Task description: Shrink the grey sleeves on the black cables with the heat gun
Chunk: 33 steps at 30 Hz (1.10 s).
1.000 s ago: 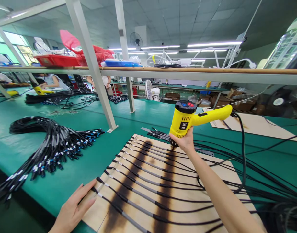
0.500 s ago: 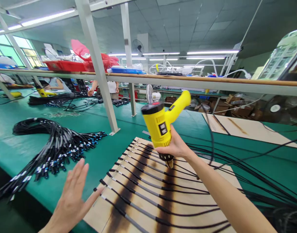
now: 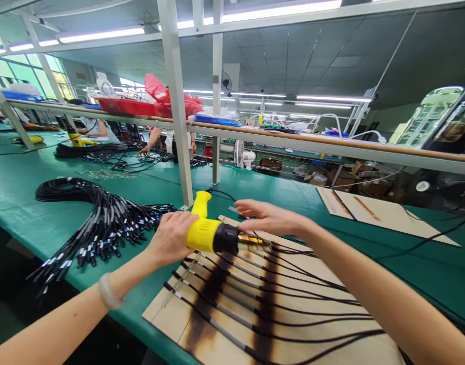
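A yellow heat gun (image 3: 202, 235) lies sideways in my left hand (image 3: 172, 237), whose fingers wrap round the back of its body. Its handle points up and its metal nozzle points right. My right hand (image 3: 270, 218) hovers just behind the nozzle, fingers stretched out and holding nothing. Below the gun, several black cables (image 3: 232, 332) with grey sleeve sections lie side by side across a pale wooden board (image 3: 167, 319). Two dark scorched bands run over the board beneath them.
A bundle of black cables (image 3: 99, 208) with blue-tipped ends lies left on the green table (image 3: 141, 291). A metal post (image 3: 178, 101) rises behind the board and holds a shelf (image 3: 285, 139). Another board (image 3: 399, 215) lies back right. Other people sit or stand beyond.
The heat gun has passed from my right hand to my left and turned from nozzle-down to sideways. My right hand has let go. The view has shifted slightly.
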Each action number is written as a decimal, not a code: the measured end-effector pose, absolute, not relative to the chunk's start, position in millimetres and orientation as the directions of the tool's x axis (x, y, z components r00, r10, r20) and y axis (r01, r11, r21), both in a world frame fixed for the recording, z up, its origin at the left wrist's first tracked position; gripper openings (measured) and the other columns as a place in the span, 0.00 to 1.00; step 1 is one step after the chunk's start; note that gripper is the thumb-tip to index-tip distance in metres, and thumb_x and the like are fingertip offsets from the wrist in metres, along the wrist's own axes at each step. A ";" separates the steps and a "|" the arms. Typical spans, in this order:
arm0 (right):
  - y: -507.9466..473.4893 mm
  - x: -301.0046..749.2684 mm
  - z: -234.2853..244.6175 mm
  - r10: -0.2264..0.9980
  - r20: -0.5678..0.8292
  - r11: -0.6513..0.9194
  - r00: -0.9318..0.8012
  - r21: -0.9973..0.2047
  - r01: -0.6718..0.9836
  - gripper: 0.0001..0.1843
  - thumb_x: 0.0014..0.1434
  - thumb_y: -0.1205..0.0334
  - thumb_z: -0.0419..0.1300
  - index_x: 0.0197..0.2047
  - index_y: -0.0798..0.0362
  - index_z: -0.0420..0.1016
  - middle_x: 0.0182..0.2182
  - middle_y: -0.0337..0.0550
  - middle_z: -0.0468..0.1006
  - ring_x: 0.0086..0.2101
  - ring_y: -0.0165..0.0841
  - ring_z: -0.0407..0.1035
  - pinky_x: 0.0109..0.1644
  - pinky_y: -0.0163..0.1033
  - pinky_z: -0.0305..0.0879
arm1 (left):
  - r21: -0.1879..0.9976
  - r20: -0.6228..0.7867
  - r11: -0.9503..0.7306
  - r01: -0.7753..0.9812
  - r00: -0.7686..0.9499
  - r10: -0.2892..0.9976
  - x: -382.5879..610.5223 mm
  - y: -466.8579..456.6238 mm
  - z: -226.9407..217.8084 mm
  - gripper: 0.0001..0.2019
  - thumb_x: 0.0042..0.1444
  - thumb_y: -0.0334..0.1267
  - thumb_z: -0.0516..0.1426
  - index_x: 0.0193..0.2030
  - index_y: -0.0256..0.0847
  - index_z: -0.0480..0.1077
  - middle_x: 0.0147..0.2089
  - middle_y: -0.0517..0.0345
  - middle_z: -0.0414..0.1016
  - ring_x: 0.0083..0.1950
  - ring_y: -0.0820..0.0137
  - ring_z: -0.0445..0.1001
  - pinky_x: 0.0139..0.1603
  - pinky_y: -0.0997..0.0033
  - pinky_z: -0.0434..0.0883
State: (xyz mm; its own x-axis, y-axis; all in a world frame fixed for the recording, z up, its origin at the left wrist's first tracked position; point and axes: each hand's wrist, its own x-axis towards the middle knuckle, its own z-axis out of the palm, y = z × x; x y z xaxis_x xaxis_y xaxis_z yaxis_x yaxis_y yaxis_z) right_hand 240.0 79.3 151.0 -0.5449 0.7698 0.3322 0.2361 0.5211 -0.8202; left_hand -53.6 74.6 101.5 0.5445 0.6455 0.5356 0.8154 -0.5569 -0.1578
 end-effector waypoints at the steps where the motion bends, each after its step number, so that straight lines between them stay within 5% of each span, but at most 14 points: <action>1: 75.2 265.1 156.3 0.828 0.267 0.441 -0.493 -0.853 0.280 0.29 0.47 0.48 0.66 0.51 0.47 0.72 0.46 0.43 0.78 0.46 0.38 0.73 0.47 0.46 0.72 | -0.049 0.578 -0.533 0.844 0.459 0.674 -64.3 80.4 94.3 0.22 0.44 0.43 0.59 0.46 0.36 0.67 0.43 0.49 0.74 0.45 0.58 0.73 0.48 0.59 0.69; 4: 50.3 339.3 144.6 0.955 0.170 0.231 -0.242 -0.940 0.252 0.29 0.54 0.44 0.60 0.57 0.45 0.67 0.52 0.49 0.73 0.49 0.43 0.71 0.53 0.53 0.67 | 0.341 0.584 -0.416 0.843 0.157 0.797 -93.4 99.3 71.8 0.27 0.48 0.50 0.58 0.50 0.33 0.64 0.41 0.55 0.74 0.40 0.66 0.74 0.41 0.68 0.72; 8: -5.5 397.6 78.0 0.988 -0.150 -0.155 0.044 -0.980 0.122 0.34 0.50 0.42 0.63 0.56 0.50 0.67 0.53 0.57 0.72 0.49 0.48 0.71 0.54 0.56 0.66 | 0.712 0.500 -0.225 0.665 -0.255 0.827 -117.1 125.4 45.1 0.33 0.34 0.51 0.67 0.46 0.33 0.67 0.41 0.52 0.76 0.40 0.63 0.75 0.40 0.64 0.74; 11: -47.0 405.5 26.8 0.938 -0.320 -0.331 0.132 -0.941 0.072 0.35 0.51 0.42 0.62 0.57 0.51 0.64 0.54 0.58 0.72 0.51 0.47 0.70 0.56 0.53 0.65 | 0.812 0.467 -0.195 0.550 -0.412 0.782 -123.2 137.8 31.4 0.33 0.29 0.44 0.69 0.45 0.35 0.68 0.45 0.49 0.76 0.45 0.60 0.75 0.45 0.60 0.75; 15: -80.9 388.1 -19.5 0.902 -0.364 -0.381 0.231 -0.924 0.031 0.37 0.49 0.40 0.63 0.56 0.53 0.64 0.51 0.56 0.74 0.51 0.46 0.70 0.55 0.49 0.67 | 0.837 0.392 -0.107 0.537 -0.451 0.802 -122.3 140.7 17.1 0.31 0.30 0.40 0.69 0.44 0.34 0.68 0.45 0.48 0.76 0.46 0.58 0.75 0.47 0.56 0.74; 19: -99.5 358.5 -55.3 0.924 -0.205 -0.275 0.322 -0.943 0.189 0.31 0.45 0.41 0.64 0.46 0.55 0.73 0.45 0.54 0.78 0.46 0.46 0.73 0.49 0.45 0.72 | 0.855 0.348 -0.068 0.514 -0.471 0.810 -123.7 140.1 -0.2 0.32 0.28 0.38 0.70 0.44 0.34 0.67 0.45 0.49 0.76 0.45 0.59 0.75 0.46 0.56 0.75; 22: -114.2 337.6 -77.9 0.953 0.056 -0.093 0.299 -0.883 0.460 0.24 0.49 0.44 0.62 0.41 0.54 0.76 0.41 0.52 0.79 0.39 0.43 0.75 0.42 0.43 0.75 | 0.873 0.355 -0.117 0.474 -0.452 0.818 -130.1 141.8 -12.3 0.32 0.27 0.38 0.70 0.44 0.35 0.68 0.45 0.49 0.76 0.46 0.58 0.76 0.47 0.57 0.75; 26: -132.2 319.9 -96.4 0.916 0.395 0.209 0.068 -0.615 0.760 0.17 0.56 0.51 0.59 0.45 0.51 0.75 0.45 0.49 0.77 0.44 0.40 0.73 0.46 0.42 0.74 | 0.888 0.361 -0.156 0.432 -0.446 0.819 -137.7 142.7 -20.8 0.31 0.29 0.39 0.70 0.43 0.36 0.68 0.46 0.48 0.76 0.47 0.57 0.76 0.48 0.56 0.75; 33: -136.5 325.8 -124.8 0.828 0.496 0.398 -0.261 -0.194 0.896 0.24 0.55 0.49 0.59 0.53 0.49 0.67 0.47 0.52 0.74 0.43 0.42 0.73 0.40 0.44 0.75 | 0.873 0.292 -0.025 0.487 -0.481 0.827 -139.1 130.0 -23.6 0.37 0.34 0.44 0.69 0.53 0.36 0.63 0.52 0.43 0.72 0.53 0.54 0.72 0.51 0.54 0.72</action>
State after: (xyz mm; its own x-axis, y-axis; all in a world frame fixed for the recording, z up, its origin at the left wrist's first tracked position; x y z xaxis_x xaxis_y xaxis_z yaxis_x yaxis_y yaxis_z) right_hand 325.8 -136.5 -124.8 -0.2605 0.8282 0.4963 0.8964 0.3984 -0.1943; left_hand -139.1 130.0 -23.6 -0.4807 0.8269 0.2917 0.4873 -0.0247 0.8729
